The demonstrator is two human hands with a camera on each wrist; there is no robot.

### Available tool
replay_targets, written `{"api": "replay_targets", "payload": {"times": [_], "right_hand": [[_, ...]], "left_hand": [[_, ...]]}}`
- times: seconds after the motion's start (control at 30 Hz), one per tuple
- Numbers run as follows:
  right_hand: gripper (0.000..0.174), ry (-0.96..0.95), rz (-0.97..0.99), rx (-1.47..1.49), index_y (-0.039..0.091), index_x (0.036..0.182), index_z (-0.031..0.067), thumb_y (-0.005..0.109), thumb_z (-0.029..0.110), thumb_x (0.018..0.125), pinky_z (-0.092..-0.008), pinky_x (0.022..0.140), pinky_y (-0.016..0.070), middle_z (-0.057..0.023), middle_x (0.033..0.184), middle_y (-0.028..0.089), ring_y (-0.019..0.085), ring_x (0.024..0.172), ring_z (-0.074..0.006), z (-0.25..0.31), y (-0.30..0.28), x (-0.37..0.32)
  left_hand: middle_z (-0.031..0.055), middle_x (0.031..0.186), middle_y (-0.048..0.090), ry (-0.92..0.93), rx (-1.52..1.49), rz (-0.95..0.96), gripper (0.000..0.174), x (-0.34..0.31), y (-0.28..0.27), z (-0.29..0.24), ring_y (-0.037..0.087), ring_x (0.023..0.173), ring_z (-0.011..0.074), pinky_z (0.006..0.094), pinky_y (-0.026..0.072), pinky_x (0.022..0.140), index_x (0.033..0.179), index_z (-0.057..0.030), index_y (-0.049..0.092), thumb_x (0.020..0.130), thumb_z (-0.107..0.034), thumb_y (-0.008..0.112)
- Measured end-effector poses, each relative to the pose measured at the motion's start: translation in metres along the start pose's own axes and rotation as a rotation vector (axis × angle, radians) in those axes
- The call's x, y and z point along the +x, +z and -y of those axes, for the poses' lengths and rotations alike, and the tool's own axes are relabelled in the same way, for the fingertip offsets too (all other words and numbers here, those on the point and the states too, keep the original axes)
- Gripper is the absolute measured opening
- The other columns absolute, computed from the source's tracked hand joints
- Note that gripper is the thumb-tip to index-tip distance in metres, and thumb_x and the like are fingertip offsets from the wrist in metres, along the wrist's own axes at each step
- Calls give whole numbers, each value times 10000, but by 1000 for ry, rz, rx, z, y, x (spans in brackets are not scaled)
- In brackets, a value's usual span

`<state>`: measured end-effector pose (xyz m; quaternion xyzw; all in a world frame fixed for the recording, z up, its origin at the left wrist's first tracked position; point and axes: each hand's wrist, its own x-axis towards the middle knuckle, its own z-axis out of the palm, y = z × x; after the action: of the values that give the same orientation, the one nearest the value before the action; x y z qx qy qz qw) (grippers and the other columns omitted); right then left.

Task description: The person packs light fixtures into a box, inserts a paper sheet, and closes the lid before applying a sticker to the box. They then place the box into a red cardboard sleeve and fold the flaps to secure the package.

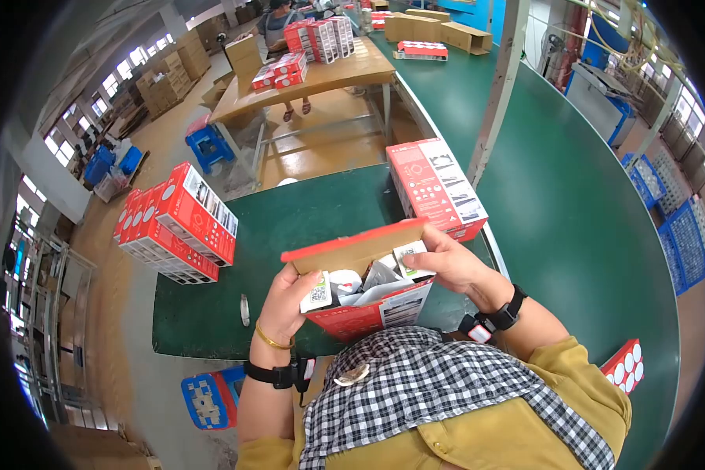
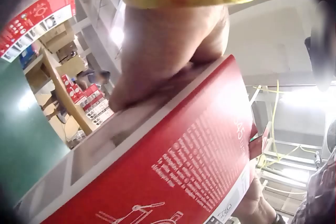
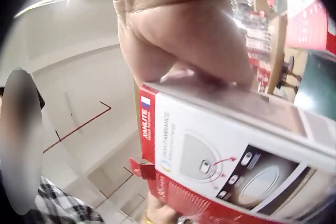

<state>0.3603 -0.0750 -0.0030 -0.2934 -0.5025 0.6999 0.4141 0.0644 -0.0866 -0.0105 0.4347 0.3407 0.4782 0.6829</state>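
Note:
A red and white printed carton (image 1: 352,319) stands with its lid raised, close against the person's apron. My left hand (image 1: 280,304) grips its left end, the thumb lying over a white QR-coded piece (image 1: 317,293). At the opposite end my right hand (image 1: 456,265) holds the carton, thumb on a similar white piece (image 1: 410,258). Grey-white packets (image 1: 380,276) and a rounded white part fill the space between. Both wrist views show the fingers along the carton's side walls, with the red side (image 2: 194,155) and the white printed side (image 3: 220,150) facing those cameras.
Several red cartons (image 1: 176,227) stand at the left of the green table (image 1: 290,215), and another carton (image 1: 439,188) stands at its back right. A small pale object (image 1: 244,310) lies near the left hand. A metal post (image 1: 497,94) rises beside the green conveyor (image 1: 580,211).

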Motion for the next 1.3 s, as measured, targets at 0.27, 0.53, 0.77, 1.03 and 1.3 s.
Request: {"api": "replay_targets", "payload": {"times": [0.27, 0.53, 0.77, 1.03, 1.3], "right_hand": [[296, -120, 395, -407, 675, 1213, 108, 575, 131, 936, -367, 1112, 341, -107, 1395, 477, 463, 1296, -239, 27, -34, -3], [527, -321, 329, -1009, 601, 1328, 132, 718, 352, 864, -431, 1125, 319, -158, 1468, 443, 427, 1347, -325, 54, -12, -23], [465, -586, 137, -1292, 625, 1275, 115, 727, 279, 852, -462, 1061, 395, -132, 1352, 560, 498, 1273, -338, 37, 5, -28], [435, -651, 80, -1358, 626, 1285, 123, 701, 222, 868, -466, 1035, 434, -145, 1356, 553, 509, 1267, -364, 29, 7, -32], [570, -665, 165, -1498, 562, 1373, 164, 728, 213, 830, -459, 1022, 437, -94, 1430, 500, 470, 1318, -332, 34, 5, -40]], "left_hand": [[164, 1431, 478, 26, 246, 411, 183, -2, -20, -15, 451, 1329, 281, 394, 351, 1114, 1023, -41, 672, 891, -4, 552], [180, 1486, 435, 87, 901, 491, 363, -20, 5, -79, 382, 1398, 298, 416, 310, 1133, 1245, -75, 658, 884, -77, 633], [165, 1390, 549, 517, 1429, 280, 405, -35, 44, -50, 479, 1319, 354, 443, 372, 1079, 1248, -95, 658, 850, -155, 700], [159, 1340, 590, 595, 1393, 258, 388, -33, 40, -46, 522, 1276, 352, 426, 414, 1046, 1240, -88, 662, 853, -112, 684], [115, 1343, 578, 687, 1552, 260, 398, -37, 41, -39, 485, 1289, 351, 502, 367, 1079, 1211, -155, 682, 816, -168, 723]]}}
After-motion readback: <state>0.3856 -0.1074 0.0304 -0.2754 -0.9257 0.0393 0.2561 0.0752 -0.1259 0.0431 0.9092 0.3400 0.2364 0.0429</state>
